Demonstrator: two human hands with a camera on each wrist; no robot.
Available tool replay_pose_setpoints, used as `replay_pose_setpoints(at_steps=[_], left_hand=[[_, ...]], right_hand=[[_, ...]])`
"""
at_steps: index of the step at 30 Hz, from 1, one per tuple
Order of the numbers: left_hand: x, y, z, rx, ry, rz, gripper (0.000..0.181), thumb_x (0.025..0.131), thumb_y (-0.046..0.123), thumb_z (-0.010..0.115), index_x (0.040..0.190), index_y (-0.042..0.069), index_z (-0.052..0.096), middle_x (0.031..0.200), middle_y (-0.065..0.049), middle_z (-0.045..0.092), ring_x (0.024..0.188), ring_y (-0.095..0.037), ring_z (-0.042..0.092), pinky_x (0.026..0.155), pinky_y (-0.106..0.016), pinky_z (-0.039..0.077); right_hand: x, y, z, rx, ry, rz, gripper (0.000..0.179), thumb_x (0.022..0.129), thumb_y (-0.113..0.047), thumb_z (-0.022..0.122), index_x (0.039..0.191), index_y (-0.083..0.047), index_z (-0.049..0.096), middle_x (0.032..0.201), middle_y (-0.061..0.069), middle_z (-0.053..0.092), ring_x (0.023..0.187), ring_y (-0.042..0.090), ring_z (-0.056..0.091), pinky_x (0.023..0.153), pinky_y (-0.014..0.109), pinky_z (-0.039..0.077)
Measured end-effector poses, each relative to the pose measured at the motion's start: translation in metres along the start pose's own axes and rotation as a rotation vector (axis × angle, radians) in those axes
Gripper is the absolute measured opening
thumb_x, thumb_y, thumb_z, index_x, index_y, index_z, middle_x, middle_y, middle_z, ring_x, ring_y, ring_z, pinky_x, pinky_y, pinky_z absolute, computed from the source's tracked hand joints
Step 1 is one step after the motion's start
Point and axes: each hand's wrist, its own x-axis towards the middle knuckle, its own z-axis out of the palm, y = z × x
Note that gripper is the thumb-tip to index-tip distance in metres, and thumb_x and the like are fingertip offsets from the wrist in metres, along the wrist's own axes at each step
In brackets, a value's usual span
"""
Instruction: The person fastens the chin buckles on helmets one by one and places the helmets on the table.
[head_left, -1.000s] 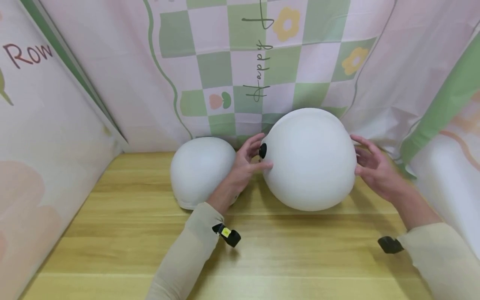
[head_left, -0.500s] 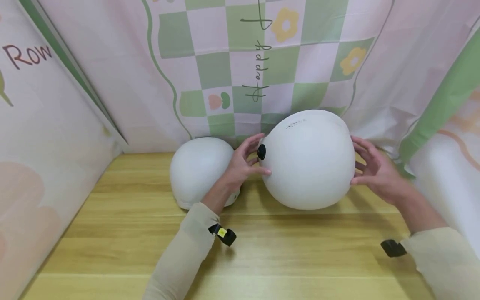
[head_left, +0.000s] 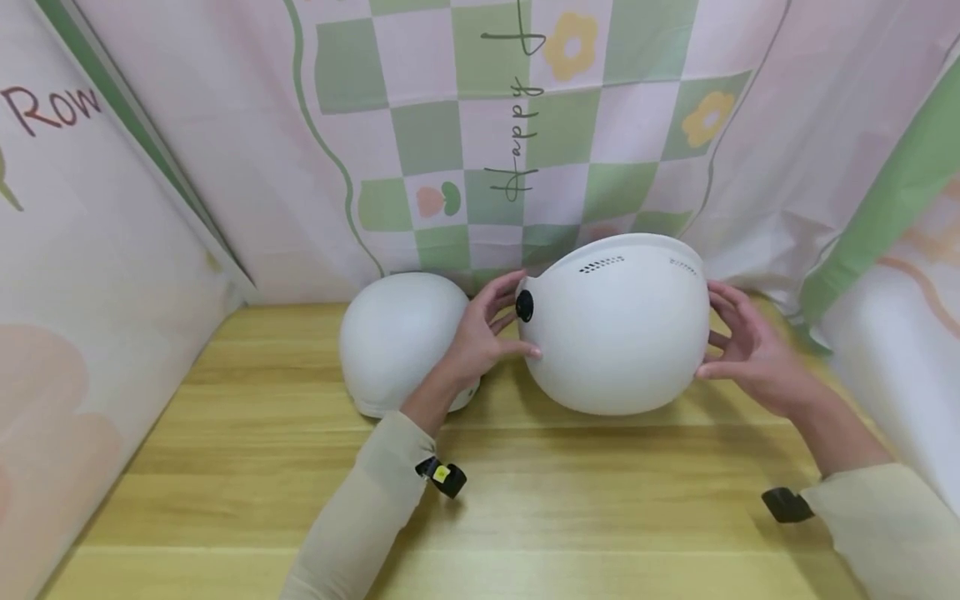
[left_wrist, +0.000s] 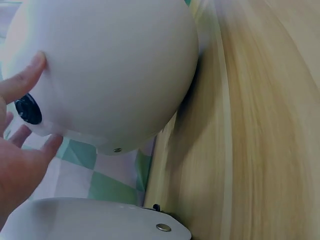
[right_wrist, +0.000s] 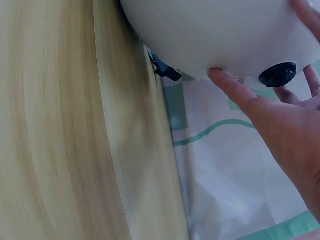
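A large white helmet (head_left: 615,333) is tipped so its crown faces me, with rows of small vent holes near its upper rim. My left hand (head_left: 480,337) grips its left side, thumb on the shell and fingers around the edge, next to a round black knob (head_left: 525,306). On the opposite side my right hand (head_left: 757,354) holds the shell between thumb and fingers. In the right wrist view those fingers surround a second black knob (right_wrist: 278,74), and a dark strap buckle (right_wrist: 167,70) hangs under the helmet. The helmet's inside is hidden.
Another white helmet (head_left: 401,342) sits crown up on the wooden table (head_left: 600,500), partly behind my left wrist. A checkered curtain (head_left: 495,125) hangs along the back edge. Printed fabric walls (head_left: 75,333) flank both sides.
The held helmet has rolled so its crown drops and its upper rim and vent holes come into view. My right hand has slid slightly lower with it; the other helmet stays put.
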Motion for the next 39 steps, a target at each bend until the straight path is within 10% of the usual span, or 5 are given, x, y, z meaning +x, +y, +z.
replay_pose_setpoints(at_steps=[7,25,31,39], left_hand=[[-0.004,0.000,-0.001,0.070,0.023,-0.009,0.095,0.072,-0.017,0.086,0.154,0.003,0.044,0.153,-0.020,0.049,0.134,-0.037,0.054,0.104,-0.058,0.050],[-0.012,-0.007,-0.004,-0.008,0.029,-0.020,0.095,0.077,-0.019,0.081,0.158,0.006,0.038,0.164,-0.011,0.036,0.148,-0.029,0.041,0.118,-0.040,0.038],[-0.016,-0.004,-0.004,0.119,0.031,0.001,0.096,0.075,-0.011,0.087,0.157,0.009,0.041,0.159,-0.010,0.042,0.143,-0.033,0.044,0.113,-0.055,0.042],[-0.019,-0.003,0.001,0.169,0.004,0.058,0.090,0.075,-0.014,0.086,0.153,0.003,0.045,0.156,-0.015,0.043,0.142,-0.035,0.043,0.106,-0.047,0.051]], right_hand=[[-0.002,-0.002,0.003,-0.056,0.009,0.031,0.104,0.074,0.042,0.056,0.161,-0.004,0.023,0.162,0.004,0.032,0.130,0.021,0.056,0.094,0.038,0.057],[-0.004,0.005,0.019,-0.067,0.120,0.002,0.090,0.077,0.041,0.055,0.154,-0.001,0.036,0.155,0.005,0.045,0.128,0.019,0.059,0.089,0.035,0.057],[-0.005,0.007,0.019,-0.015,0.140,-0.045,0.071,0.083,0.036,0.054,0.146,0.004,0.044,0.151,0.009,0.050,0.127,0.024,0.061,0.093,0.033,0.058],[-0.008,0.005,0.020,0.154,0.172,-0.051,0.044,0.095,0.029,0.043,0.134,0.011,0.055,0.149,0.016,0.048,0.124,0.027,0.063,0.096,0.036,0.057]])
